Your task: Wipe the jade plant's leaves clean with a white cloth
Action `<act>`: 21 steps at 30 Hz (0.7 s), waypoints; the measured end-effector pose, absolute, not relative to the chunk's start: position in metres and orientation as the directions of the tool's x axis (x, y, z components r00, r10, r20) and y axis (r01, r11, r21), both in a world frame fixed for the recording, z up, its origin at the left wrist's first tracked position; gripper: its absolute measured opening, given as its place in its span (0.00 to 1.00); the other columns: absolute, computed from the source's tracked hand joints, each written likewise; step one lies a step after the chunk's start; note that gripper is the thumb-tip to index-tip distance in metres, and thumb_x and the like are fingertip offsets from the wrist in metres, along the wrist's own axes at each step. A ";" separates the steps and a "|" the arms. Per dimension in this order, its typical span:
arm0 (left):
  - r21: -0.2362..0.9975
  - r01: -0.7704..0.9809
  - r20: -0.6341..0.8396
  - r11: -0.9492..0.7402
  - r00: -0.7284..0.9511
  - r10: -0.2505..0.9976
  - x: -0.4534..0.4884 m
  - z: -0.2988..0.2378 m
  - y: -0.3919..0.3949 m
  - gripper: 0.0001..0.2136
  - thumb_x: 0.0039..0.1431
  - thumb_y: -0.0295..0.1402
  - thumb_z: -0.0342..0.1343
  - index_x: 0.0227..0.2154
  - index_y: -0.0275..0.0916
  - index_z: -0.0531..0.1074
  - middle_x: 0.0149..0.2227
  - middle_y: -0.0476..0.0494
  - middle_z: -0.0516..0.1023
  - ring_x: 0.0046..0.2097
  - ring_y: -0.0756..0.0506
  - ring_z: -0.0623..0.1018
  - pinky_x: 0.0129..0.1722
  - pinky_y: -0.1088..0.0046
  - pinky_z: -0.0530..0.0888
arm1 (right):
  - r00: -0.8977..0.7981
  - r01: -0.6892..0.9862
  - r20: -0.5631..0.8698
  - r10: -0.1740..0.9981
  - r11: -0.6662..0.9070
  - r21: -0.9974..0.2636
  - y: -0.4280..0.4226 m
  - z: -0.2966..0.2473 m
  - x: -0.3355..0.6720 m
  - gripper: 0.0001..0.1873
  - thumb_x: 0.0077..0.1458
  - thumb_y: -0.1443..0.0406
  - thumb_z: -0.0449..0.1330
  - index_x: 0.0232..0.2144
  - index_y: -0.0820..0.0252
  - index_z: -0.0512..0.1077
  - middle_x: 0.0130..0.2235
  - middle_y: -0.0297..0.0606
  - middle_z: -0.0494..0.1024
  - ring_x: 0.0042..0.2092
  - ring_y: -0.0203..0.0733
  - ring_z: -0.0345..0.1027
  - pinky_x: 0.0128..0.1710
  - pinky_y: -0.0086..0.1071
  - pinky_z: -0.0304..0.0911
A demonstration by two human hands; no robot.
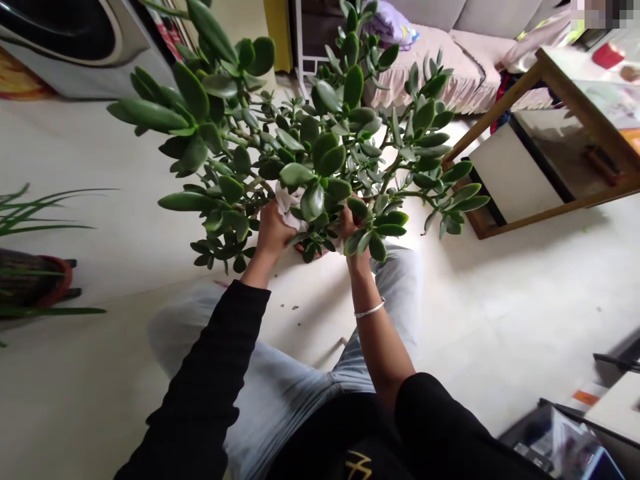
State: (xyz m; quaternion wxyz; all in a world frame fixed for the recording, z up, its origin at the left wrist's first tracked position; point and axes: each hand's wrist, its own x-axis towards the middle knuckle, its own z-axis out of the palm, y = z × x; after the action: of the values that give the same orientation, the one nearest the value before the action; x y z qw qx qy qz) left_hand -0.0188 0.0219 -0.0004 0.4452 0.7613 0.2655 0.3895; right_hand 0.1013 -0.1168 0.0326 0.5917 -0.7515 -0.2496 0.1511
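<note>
The jade plant (325, 157) spread over the pale floor (500, 300), directly ahead. Within it, the left hand (274, 228) clasped crumpled white tissue (291, 205), apparently; leaves (377, 247) partly hid the right hand (349, 225), whose grip I couldn't tell.

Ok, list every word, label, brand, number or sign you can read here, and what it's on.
No readable text.
Plant: no label visible.
Black top: yellow mark, unreadable, at the bottom edge.
Red-and-white item beside the washing machine: too blurred.
Orange-and-white patch, lower right: too blurred.
</note>
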 end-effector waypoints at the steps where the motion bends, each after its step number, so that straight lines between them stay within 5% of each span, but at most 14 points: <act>1: 0.886 0.064 0.350 -0.458 0.556 0.754 -0.019 0.002 0.022 0.17 0.39 0.36 0.73 0.32 0.38 0.74 0.34 0.41 0.84 0.37 0.40 0.82 0.40 0.65 0.80 | 0.828 0.193 0.064 0.558 -0.176 -0.965 -0.115 0.035 0.100 0.17 0.70 0.59 0.53 0.52 0.58 0.76 0.55 0.49 0.80 0.62 0.48 0.70 0.67 0.48 0.64; 7: 0.891 0.101 0.326 -0.443 0.538 0.778 -0.019 0.012 0.016 0.15 0.38 0.34 0.71 0.27 0.40 0.71 0.29 0.44 0.81 0.34 0.41 0.81 0.36 0.67 0.78 | 0.748 0.027 -0.145 0.648 -0.248 -0.968 -0.129 0.029 0.100 0.10 0.63 0.64 0.62 0.45 0.55 0.80 0.48 0.48 0.83 0.61 0.57 0.71 0.64 0.52 0.67; 13: 0.882 0.152 0.309 -0.447 0.530 0.790 -0.021 0.012 0.015 0.13 0.42 0.34 0.66 0.24 0.42 0.65 0.27 0.47 0.78 0.34 0.43 0.79 0.38 0.69 0.79 | 0.717 -0.094 -0.188 0.671 -0.174 -0.980 -0.139 0.020 0.118 0.13 0.67 0.60 0.62 0.51 0.58 0.78 0.51 0.43 0.81 0.53 0.48 0.75 0.53 0.47 0.75; 21: 0.861 0.158 0.324 -0.483 0.561 0.762 -0.022 0.008 0.022 0.11 0.42 0.30 0.66 0.27 0.41 0.69 0.30 0.45 0.81 0.36 0.42 0.80 0.41 0.68 0.78 | 0.694 0.075 -0.062 0.718 -0.157 -0.985 -0.147 0.018 0.138 0.19 0.69 0.56 0.62 0.57 0.57 0.73 0.59 0.45 0.76 0.54 0.47 0.75 0.54 0.47 0.75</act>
State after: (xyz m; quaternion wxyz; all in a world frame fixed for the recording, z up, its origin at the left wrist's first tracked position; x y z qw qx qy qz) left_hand -0.0219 0.0219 0.0082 0.4145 0.7802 0.2947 0.3641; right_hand 0.1383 -0.1470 0.0176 0.5862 -0.7094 -0.2792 0.2742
